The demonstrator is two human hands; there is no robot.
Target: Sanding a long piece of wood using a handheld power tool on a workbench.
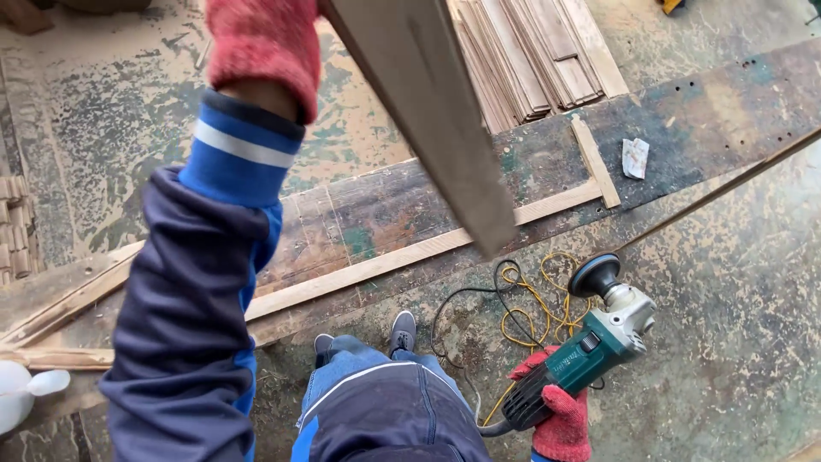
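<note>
The fingers of the right hand, in a red glove, are wrapped tight around the rear handle of a green grinder, so the hand is closed on it. The grinder hangs low beside the right leg, its black round pad pointing up and away from the body, probably so that the pad touches nothing while it rests. A yellow and black cord runs from the handle and lies in loose loops on the floor. The left hand, also in a red glove, is raised high near the camera; its fingers are cut off by the top edge of the picture, so I cannot tell how they close, but the hand appears to hold the upper end of a long grey board. The board slopes down to the right with its free end in the air above the table, which seems a good position to look along its face. The left sleeve is dark blue with a white stripe at the cuff. Below, a low worn table of old planks carries a long pale strip with a short strip set across it like a stop, and a small white scrap. Behind it lies a stack of thin slats. The feet stand just beside the table edge.
</note>
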